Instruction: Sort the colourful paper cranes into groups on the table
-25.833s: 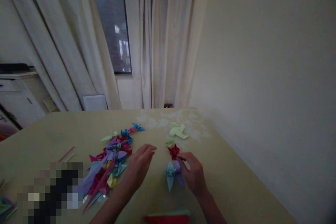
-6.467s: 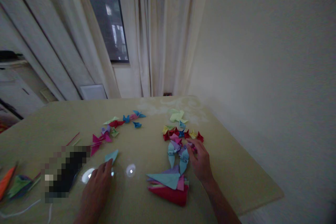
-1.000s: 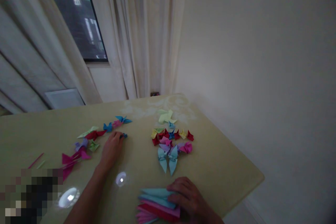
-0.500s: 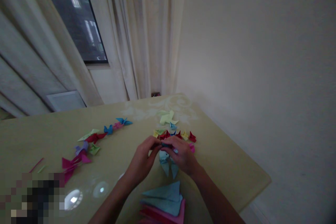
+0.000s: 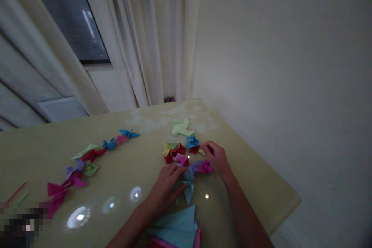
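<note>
My left hand (image 5: pixel 171 183) lies palm down at the near side of a cluster of small folded paper pieces, fingers stretched and thumb apart. Its fingertips touch pale blue folded paper (image 5: pixel 188 186). At the cluster's right end, my right hand (image 5: pixel 216 159) has its thumb and fingers closed around what looks like a red folded paper piece, mostly hidden by the fingers. Beside those fingertips are a yellow piece (image 5: pixel 201 151) and a blue piece (image 5: pixel 192 141). Red pieces (image 5: pixel 178 150), a purple piece (image 5: pixel 197 166) and a magenta piece (image 5: pixel 206 167) lie between the hands.
A pale green folded piece (image 5: pixel 181 127) lies beyond the cluster. Close to me is a stack of blue and pink folded paper (image 5: pixel 174 223). A curved row of colourful folded pieces (image 5: pixel 92 155) runs along the left. The table's right edge (image 5: pixel 261 159) borders the wall.
My hands have parted from the small blue piece they both pinched. The left dropped slightly nearer me; the right moved right. The blue piece now rests behind the cluster, and the view shifted.
</note>
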